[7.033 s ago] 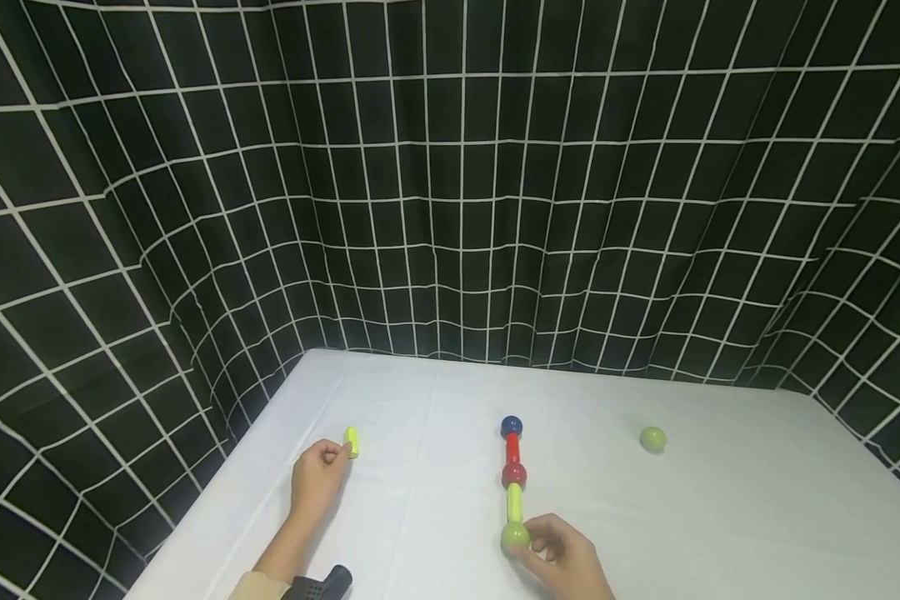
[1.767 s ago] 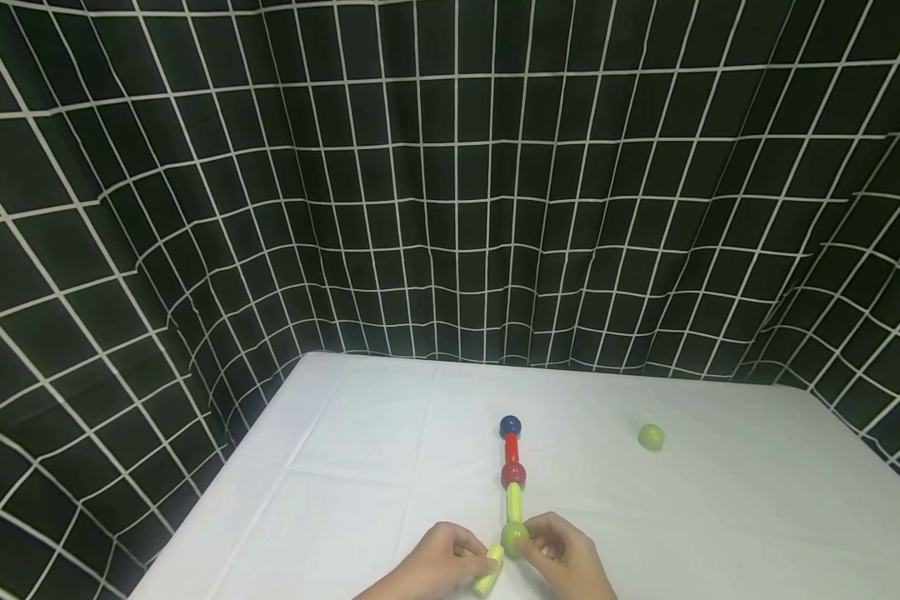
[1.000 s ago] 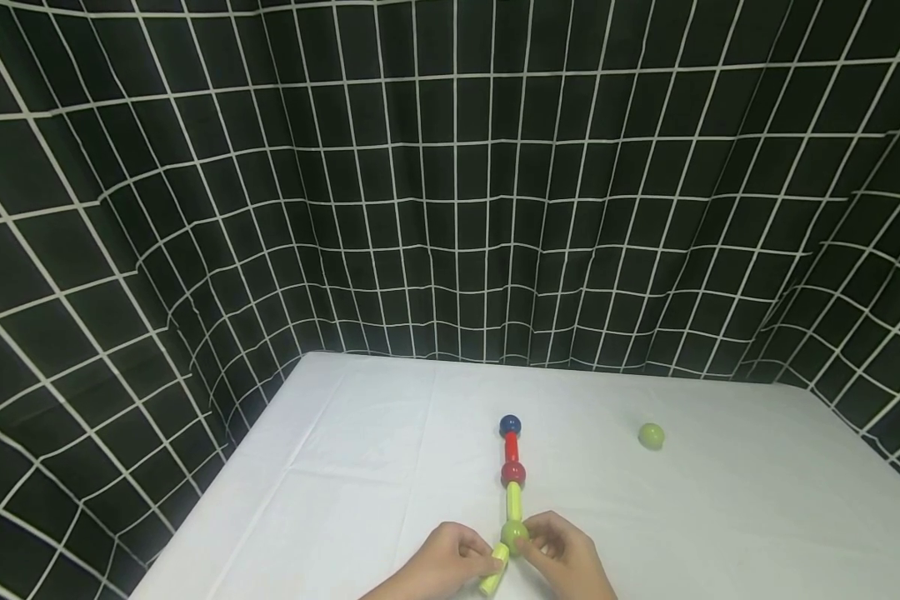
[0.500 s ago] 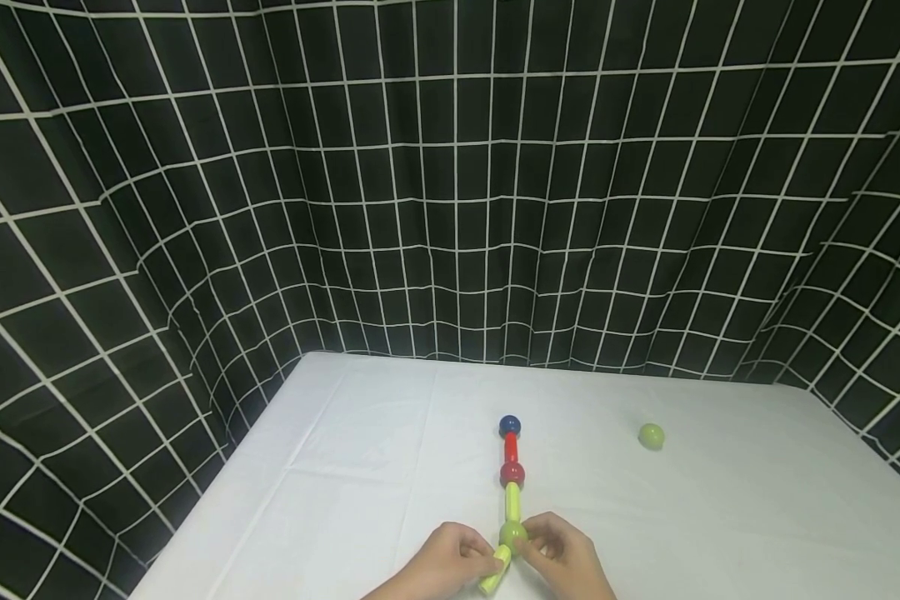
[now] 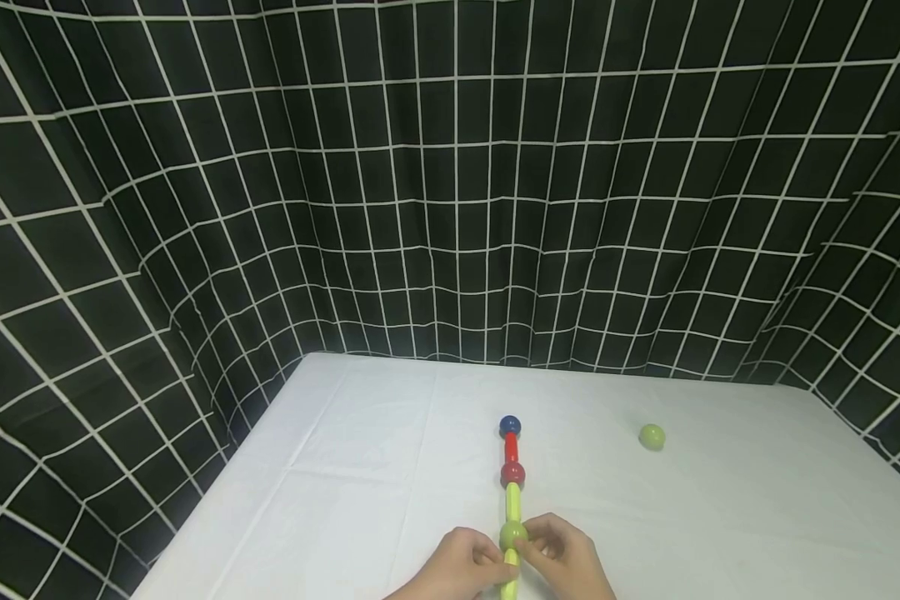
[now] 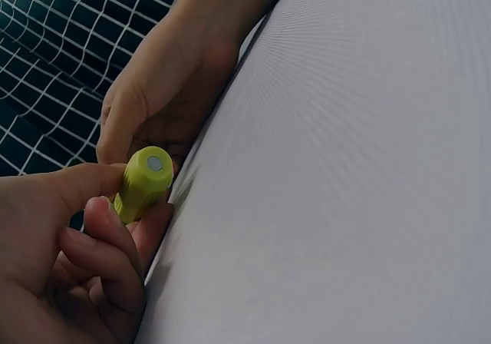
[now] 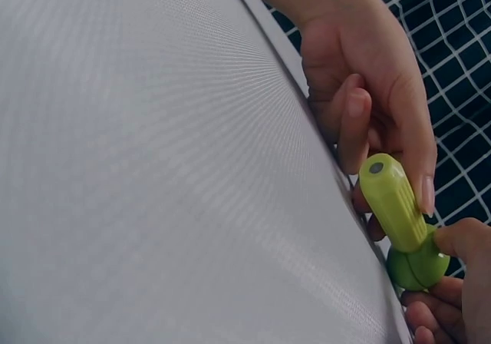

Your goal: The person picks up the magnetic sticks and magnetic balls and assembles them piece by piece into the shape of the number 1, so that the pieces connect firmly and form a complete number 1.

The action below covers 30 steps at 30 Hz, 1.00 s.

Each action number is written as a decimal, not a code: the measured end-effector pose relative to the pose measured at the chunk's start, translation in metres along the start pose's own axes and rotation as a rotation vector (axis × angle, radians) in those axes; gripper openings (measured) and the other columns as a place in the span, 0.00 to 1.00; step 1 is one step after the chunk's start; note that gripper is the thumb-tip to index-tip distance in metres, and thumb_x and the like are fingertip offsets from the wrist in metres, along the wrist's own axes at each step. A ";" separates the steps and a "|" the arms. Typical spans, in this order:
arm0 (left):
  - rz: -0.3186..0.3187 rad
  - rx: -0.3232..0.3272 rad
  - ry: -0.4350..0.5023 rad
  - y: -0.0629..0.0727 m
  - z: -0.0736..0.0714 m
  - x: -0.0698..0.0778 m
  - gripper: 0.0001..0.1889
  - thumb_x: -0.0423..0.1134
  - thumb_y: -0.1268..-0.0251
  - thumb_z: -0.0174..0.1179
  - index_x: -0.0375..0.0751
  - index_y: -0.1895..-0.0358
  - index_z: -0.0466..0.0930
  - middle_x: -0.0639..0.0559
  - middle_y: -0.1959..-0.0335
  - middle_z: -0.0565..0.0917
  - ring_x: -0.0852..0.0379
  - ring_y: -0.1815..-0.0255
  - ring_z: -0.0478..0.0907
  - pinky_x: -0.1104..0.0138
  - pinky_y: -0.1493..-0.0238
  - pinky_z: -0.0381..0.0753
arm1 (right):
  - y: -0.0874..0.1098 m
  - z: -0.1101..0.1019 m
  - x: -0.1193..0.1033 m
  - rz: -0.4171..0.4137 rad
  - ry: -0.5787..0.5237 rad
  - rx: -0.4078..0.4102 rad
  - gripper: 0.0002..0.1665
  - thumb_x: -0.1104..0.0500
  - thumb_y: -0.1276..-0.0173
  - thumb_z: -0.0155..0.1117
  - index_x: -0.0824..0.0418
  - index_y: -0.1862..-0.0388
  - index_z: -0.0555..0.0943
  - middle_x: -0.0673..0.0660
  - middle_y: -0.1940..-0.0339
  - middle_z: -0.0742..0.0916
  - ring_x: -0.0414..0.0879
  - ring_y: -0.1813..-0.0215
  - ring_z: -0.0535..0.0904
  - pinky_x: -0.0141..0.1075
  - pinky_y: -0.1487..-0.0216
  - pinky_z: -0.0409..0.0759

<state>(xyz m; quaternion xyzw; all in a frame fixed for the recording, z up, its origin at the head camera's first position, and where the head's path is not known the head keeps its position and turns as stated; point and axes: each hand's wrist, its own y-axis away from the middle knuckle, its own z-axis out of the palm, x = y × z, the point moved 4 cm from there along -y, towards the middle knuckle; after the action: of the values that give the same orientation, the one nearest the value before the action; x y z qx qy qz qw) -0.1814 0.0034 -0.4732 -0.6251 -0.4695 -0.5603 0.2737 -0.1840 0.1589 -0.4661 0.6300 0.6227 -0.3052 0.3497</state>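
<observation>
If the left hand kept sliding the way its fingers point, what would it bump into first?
Most likely the right hand, which holds the green ball just across from the left hand; the stick is between them. Depth is uncertain.

Two bare grips, left (image 5: 461, 567) and right (image 5: 566, 562), without gloves, rings or visible sleeves.

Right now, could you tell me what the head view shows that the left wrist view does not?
Only the head view shows the rest of the chain: the blue ball, red rod, red ball, plus a loose green ball off to the right. Only the left wrist view shows the metal disc in the yellow rod's end face. Both show the left hand pinching that rod, the right hand beside it, and the white table.
</observation>
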 end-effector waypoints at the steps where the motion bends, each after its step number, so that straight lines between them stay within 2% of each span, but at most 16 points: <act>1: 0.001 0.001 0.003 0.000 0.001 0.000 0.11 0.45 0.46 0.65 0.41 0.75 0.81 0.60 0.92 0.69 0.68 0.92 0.58 0.78 0.86 0.64 | 0.000 0.000 0.000 -0.001 0.002 0.003 0.21 0.46 0.43 0.67 0.60 0.59 0.79 0.48 0.75 0.81 0.37 0.73 0.70 0.27 0.73 0.69; 9: 0.006 0.017 0.012 -0.002 0.003 0.000 0.11 0.44 0.47 0.66 0.41 0.76 0.81 0.60 0.93 0.68 0.68 0.92 0.58 0.77 0.87 0.63 | 0.000 0.000 -0.001 -0.004 0.004 0.017 0.20 0.46 0.43 0.67 0.59 0.60 0.80 0.48 0.75 0.81 0.37 0.74 0.70 0.27 0.73 0.69; 20: 0.005 0.033 0.012 -0.001 0.003 -0.001 0.11 0.44 0.48 0.67 0.38 0.75 0.81 0.58 0.91 0.72 0.67 0.90 0.62 0.77 0.84 0.68 | 0.002 -0.001 -0.003 -0.008 -0.013 0.000 0.20 0.48 0.42 0.66 0.61 0.59 0.79 0.49 0.75 0.80 0.37 0.73 0.69 0.27 0.73 0.69; 30: 0.004 0.036 0.019 -0.001 0.003 0.001 0.12 0.45 0.49 0.67 0.40 0.76 0.81 0.58 0.91 0.72 0.68 0.91 0.61 0.78 0.85 0.67 | 0.002 -0.001 -0.001 -0.016 -0.024 -0.003 0.20 0.48 0.41 0.66 0.60 0.58 0.79 0.49 0.74 0.80 0.36 0.74 0.69 0.26 0.73 0.69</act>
<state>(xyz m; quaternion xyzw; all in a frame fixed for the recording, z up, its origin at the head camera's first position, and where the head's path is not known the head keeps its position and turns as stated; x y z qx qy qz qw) -0.1811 0.0061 -0.4733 -0.6156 -0.4756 -0.5572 0.2903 -0.1825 0.1587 -0.4647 0.6206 0.6241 -0.3144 0.3557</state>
